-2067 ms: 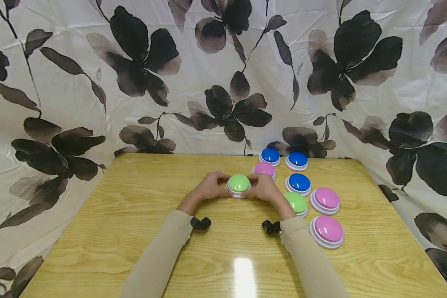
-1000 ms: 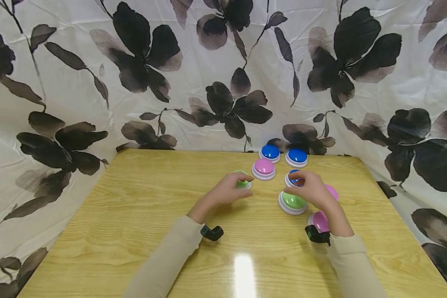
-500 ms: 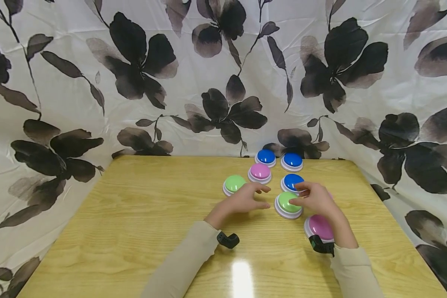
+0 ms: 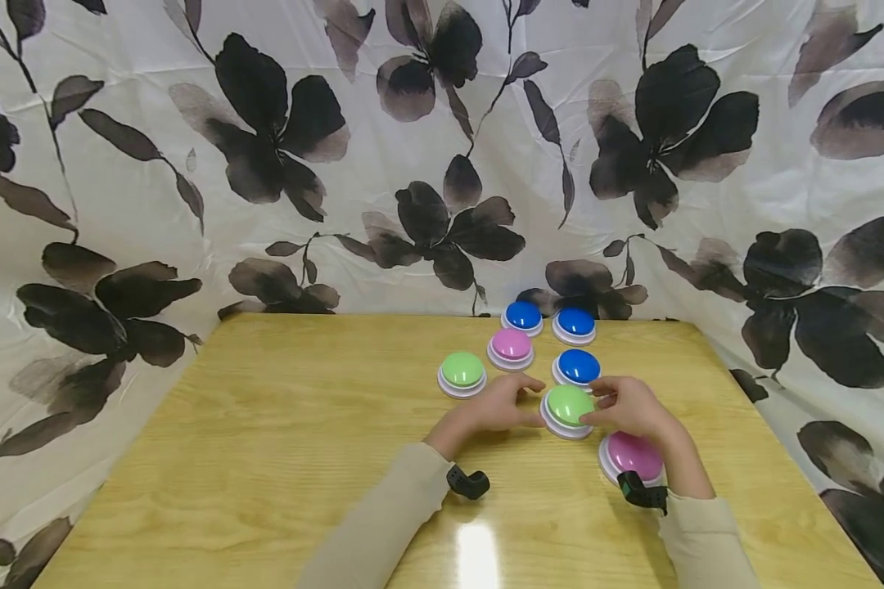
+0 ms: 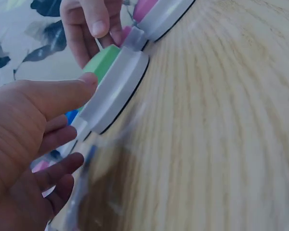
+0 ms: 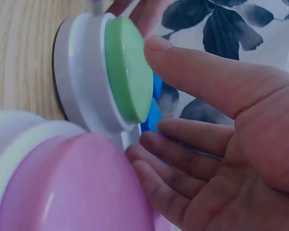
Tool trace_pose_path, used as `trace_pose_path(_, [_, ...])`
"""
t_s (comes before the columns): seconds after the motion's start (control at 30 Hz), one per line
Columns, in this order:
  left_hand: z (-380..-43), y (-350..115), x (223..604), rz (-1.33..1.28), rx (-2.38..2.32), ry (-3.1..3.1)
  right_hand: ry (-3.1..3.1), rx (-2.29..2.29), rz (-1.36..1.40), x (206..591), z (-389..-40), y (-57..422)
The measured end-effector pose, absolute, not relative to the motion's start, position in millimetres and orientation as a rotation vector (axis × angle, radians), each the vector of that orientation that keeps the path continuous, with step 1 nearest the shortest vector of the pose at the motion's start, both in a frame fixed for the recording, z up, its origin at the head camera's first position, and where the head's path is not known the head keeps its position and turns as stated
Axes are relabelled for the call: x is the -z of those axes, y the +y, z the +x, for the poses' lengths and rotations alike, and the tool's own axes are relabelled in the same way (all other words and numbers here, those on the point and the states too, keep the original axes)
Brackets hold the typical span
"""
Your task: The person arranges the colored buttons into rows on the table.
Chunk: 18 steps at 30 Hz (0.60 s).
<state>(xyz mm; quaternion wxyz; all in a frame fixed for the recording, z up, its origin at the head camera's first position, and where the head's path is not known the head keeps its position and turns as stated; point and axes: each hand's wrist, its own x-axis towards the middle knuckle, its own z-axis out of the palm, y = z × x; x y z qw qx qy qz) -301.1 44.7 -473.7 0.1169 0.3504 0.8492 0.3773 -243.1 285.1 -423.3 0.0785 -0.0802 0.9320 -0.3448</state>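
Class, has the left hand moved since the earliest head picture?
Yes: the left hand went rightward and down the view. Formerly left of the far pink button, it now lies on that button's near side, by the right green button.

the right hand (image 4: 629, 407) hides part of the near green button (image 4: 567, 404); the right wrist view's bottom edge cuts off a pink button (image 6: 77, 187).

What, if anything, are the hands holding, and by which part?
Nothing looks held: the left hand and right hand flank the nearer green button without curling round it; touch is unclear.
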Motion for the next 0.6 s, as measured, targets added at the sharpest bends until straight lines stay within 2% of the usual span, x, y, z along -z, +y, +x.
trace_pose_path(0.6, [-302,61,492,1.053,-1.118,2.559,2.756,1.052,-0.323,447,-249,279])
